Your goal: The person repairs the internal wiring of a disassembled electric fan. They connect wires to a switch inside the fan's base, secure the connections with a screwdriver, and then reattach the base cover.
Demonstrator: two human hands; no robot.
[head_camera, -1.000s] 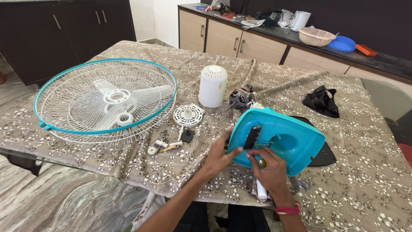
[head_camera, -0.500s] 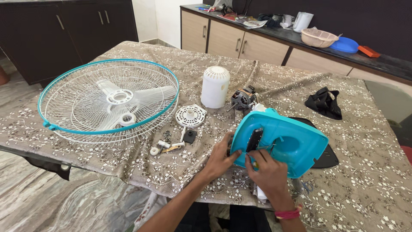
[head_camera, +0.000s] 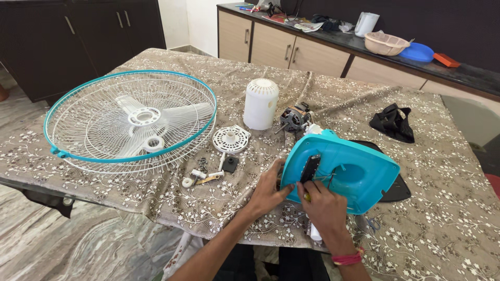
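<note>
Fingers [head_camera: 284,188] of the left hand [head_camera: 268,190] curl around the near left edge of the turquoise fan base [head_camera: 346,174], thumb pressed to its rim, gripping it. The right hand [head_camera: 324,208] is closed on a small yellow-handled tool [head_camera: 307,196] at the base's underside, just below a black rectangular part [head_camera: 310,167] set into the plastic. A pink band [head_camera: 348,258] circles the right wrist. The base stands tilted on edge at the front of the surface [head_camera: 448,198], which is covered by a brown floral cloth, and it leans over a flat black plate [head_camera: 398,190]. Just behind it lie the fan motor [head_camera: 295,117] and a white cylindrical cover [head_camera: 260,103]. To the left sit a round white slotted disc [head_camera: 230,139] and a scatter of small screws and knobs [head_camera: 202,174]. Further left rests the teal-rimmed wire guard [head_camera: 130,120] with the white blades inside. A black cloth [head_camera: 392,122] lies well apart on the right.
</note>
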